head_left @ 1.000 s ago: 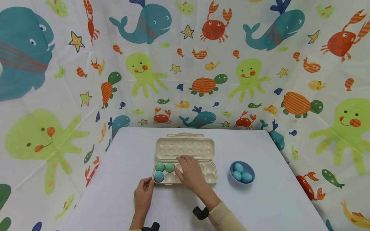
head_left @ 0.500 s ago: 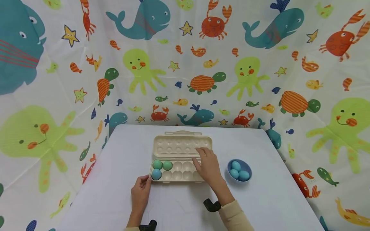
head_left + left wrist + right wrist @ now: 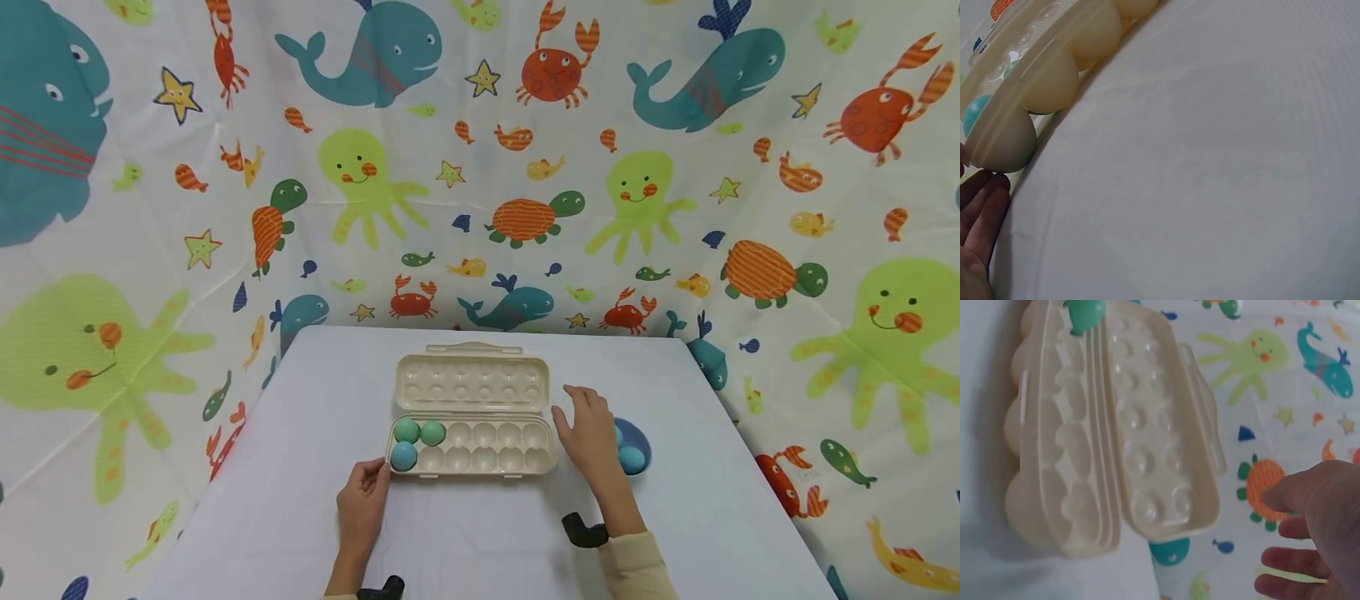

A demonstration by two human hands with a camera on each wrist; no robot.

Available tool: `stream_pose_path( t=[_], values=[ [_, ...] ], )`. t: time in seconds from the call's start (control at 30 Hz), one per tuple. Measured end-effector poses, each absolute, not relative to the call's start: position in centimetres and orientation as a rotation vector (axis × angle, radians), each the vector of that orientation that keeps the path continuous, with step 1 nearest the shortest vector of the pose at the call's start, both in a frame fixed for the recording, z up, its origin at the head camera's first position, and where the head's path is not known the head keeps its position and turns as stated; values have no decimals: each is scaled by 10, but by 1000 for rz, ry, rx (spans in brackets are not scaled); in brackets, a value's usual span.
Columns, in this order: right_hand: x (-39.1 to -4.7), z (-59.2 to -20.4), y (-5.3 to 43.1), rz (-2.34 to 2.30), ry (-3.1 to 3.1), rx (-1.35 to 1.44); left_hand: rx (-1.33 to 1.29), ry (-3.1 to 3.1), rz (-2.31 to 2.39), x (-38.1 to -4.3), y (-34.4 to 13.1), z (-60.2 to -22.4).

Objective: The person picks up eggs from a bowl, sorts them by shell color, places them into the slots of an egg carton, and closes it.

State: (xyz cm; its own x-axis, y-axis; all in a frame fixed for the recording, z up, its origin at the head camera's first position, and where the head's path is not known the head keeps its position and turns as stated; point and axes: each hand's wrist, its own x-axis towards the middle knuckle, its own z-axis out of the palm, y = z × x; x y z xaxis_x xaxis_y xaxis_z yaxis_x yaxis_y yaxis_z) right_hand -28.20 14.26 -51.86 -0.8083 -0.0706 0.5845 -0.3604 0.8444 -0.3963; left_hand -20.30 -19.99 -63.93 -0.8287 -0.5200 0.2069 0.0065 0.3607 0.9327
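Your open right hand (image 3: 592, 429) is reaching for the bowl (image 3: 639, 440) at 3 o'clock; your left hand (image 3: 363, 508) steadies the carton (image 3: 472, 450) with relaxed fingers. Next, pinch an egg (image 3: 632, 458) gently.

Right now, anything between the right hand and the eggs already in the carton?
In the head view, only empty carton cups lie between the right hand and the three eggs at the left end of the egg carton. The wrist views add nothing.

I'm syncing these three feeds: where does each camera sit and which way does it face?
Head: high, looking forward and down at the egg carton; both hands show.
Left wrist: at table level beside the carton's underside; left hand fingers show.
Right wrist: facing the open carton and curtain; right hand shows.
All three share the carton.
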Motion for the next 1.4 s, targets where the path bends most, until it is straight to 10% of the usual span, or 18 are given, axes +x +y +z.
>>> stream_pose_path(
  t=[1.4],
  values=[
    [-296,-554,212,540,-3014,-165,453,-2140,-1486,-203,-199,-641]
  ],
)
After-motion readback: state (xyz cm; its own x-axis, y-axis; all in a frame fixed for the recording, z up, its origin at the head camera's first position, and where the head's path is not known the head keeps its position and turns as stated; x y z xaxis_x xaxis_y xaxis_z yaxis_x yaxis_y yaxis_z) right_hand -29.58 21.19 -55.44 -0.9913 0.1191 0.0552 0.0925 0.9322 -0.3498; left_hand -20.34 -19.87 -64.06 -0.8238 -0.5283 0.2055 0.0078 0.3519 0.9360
